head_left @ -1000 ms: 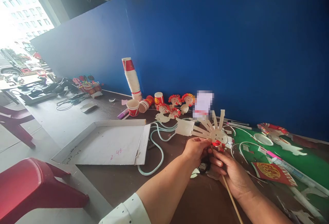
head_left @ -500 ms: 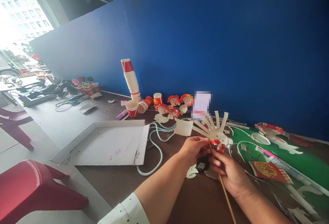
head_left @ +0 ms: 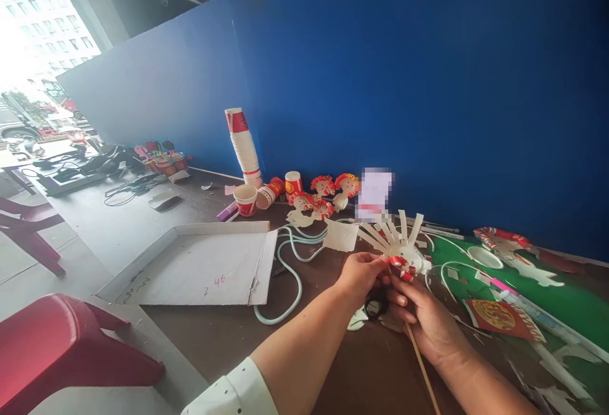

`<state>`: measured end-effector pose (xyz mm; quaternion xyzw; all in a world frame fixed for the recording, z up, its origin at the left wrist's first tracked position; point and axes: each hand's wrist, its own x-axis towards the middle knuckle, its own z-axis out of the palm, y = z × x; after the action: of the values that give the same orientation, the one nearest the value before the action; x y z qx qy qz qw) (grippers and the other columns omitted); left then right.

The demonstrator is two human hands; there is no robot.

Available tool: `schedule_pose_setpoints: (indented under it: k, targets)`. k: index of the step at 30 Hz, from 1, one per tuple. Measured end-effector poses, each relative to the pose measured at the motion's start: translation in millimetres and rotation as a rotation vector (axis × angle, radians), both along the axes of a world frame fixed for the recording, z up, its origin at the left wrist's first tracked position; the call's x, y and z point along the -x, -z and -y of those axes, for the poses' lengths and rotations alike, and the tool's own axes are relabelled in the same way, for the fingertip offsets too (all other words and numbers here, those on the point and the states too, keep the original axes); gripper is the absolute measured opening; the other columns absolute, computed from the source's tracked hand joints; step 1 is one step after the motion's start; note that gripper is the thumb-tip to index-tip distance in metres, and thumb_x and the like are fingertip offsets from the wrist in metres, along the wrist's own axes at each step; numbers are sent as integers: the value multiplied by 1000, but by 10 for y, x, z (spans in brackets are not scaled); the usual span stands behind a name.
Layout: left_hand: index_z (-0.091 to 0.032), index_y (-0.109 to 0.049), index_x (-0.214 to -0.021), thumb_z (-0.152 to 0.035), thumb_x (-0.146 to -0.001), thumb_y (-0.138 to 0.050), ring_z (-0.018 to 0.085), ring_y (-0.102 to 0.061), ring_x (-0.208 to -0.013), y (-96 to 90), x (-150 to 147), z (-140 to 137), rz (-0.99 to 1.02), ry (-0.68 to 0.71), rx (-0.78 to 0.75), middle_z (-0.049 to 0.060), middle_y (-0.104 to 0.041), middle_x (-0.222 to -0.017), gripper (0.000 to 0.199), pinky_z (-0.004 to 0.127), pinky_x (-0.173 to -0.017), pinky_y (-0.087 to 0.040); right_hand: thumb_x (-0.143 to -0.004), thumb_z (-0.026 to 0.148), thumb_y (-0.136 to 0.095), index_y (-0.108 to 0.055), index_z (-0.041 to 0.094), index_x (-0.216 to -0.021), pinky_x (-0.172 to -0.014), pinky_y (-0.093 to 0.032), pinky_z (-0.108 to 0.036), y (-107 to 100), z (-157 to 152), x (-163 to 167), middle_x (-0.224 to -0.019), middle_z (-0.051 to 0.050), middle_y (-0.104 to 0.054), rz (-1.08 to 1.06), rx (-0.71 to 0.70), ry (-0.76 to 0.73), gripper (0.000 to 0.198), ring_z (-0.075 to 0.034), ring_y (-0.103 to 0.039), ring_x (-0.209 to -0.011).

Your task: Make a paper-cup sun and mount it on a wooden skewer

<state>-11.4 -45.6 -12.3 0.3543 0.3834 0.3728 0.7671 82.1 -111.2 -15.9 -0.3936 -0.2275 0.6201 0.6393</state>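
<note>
A paper cup cut into a fan of strips (head_left: 404,251) sits at my fingertips, with several of its strips curled and showing red. My left hand (head_left: 362,278) is closed, its thumb and fingers pinching the cup's edge by the red curls. A thin wooden stick (head_left: 422,364) slants down toward me from my right hand (head_left: 425,321), which is closed round it. The stick's upper end meets the red curls between both hands. Under the hands lies a black ring-shaped handle (head_left: 375,308), perhaps of scissors, mostly covered by fingers.
Behind stand a tall stack of paper cups (head_left: 243,148) and several finished cup figures (head_left: 323,186). To the left are a white cardboard tray (head_left: 190,269), a pale cable (head_left: 299,285) and a red stool (head_left: 61,339). Paper scraps and a red cut piece (head_left: 499,316) lie right.
Both hands keep their hold on the cup and stick, with barely any movement. The whole view has shifted very slightly.
</note>
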Motion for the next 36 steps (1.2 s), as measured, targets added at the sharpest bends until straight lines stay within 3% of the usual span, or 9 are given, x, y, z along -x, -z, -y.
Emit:
schedule_pose_setpoints:
  k: [7,10,14,18,27,31,36]
  targets:
    - [-14,-57,-84,-43,-67,-74,7,-54,-57,-27,57,-21,-157,33,-12,2,-60,-72,37,16,-46,-35,-59,17,-80,-68,20,-84,-28,-27,-8,-22,-32,-26,-70,2,-58,4,47,45,28,-3,-39,-46]
    - [-15,-55,-88,-46,-68,-72,9,-56,-61,-35,93,-70,-198,-14,-6,4,-62,-78,40,17,-47,-38,-61,18,-80,-69,20,-87,-29,-29,-8,-6,-42,-42,-71,1,-60,7,59,41,29,-3,-40,-46]
    - [-16,-53,-78,-48,-70,-70,6,-47,-51,-28,156,-167,-206,-196,-55,-1,-55,-65,37,17,-45,-36,-61,16,-79,-69,19,-87,-29,-30,-8,15,-43,-50,-73,-2,-64,-1,97,33,27,-3,-41,-47]
    - [-15,-51,-64,-40,-68,-72,4,-39,-42,-26,201,-220,-179,-241,-117,-4,-47,-53,33,17,-41,-31,-62,14,-77,-69,18,-83,-28,-30,-8,23,-50,-52,-70,-3,-65,-19,123,61,23,-4,-43,-45]
    - [-14,-53,-66,-21,-71,-68,9,-54,-53,29,164,-246,-138,-315,-63,0,-55,-60,17,19,-50,-43,-65,15,-74,-69,20,-84,-35,-44,-11,17,-2,-2,-78,-5,-73,54,252,163,21,-9,-60,-52]
    - [-14,-54,-66,-21,-71,-69,9,-55,-55,0,169,-228,-117,-313,-9,1,-57,-62,17,20,-52,-45,-69,17,-71,-65,21,-95,-38,-48,-15,-44,106,142,-84,-6,-74,120,300,166,27,-12,-66,-57]
    - [-12,-58,-73,-13,-73,-62,10,-57,-57,-60,173,-192,-30,-190,68,5,-63,-68,5,19,-51,-45,-69,22,-73,-65,21,-100,-39,-46,-15,-111,164,225,-82,-5,-74,172,210,97,31,-11,-63,-54]
